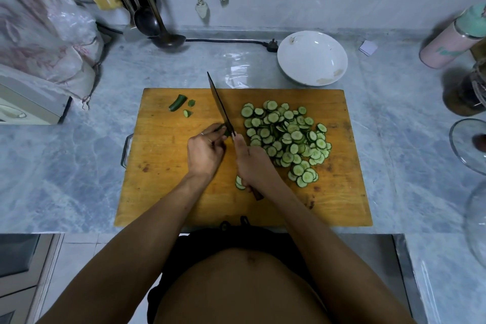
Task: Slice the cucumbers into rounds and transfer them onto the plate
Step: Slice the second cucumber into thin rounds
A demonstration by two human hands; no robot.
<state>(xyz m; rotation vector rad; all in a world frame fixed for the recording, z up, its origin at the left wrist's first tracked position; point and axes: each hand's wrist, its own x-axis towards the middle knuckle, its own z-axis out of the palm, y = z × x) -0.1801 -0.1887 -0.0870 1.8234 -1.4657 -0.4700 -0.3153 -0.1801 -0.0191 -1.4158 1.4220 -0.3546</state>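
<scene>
A wooden cutting board (163,181) lies on the marble counter. A heap of several cucumber rounds (286,139) covers its right half. My left hand (205,150) pinches a small dark-green cucumber stub (222,129) against the board. My right hand (252,163) grips the knife handle, and the dark knife blade (219,104) stands on edge right beside the stub. Cut cucumber ends (178,102) lie at the board's far left. An empty white plate (312,57) sits beyond the board's far right corner.
A black ladle (163,37) and a power cord with plug (271,45) lie at the back. A pink bottle (452,39), a dark jar (465,92) and a glass lid (468,144) crowd the right side. A covered appliance (31,97) stands at the left.
</scene>
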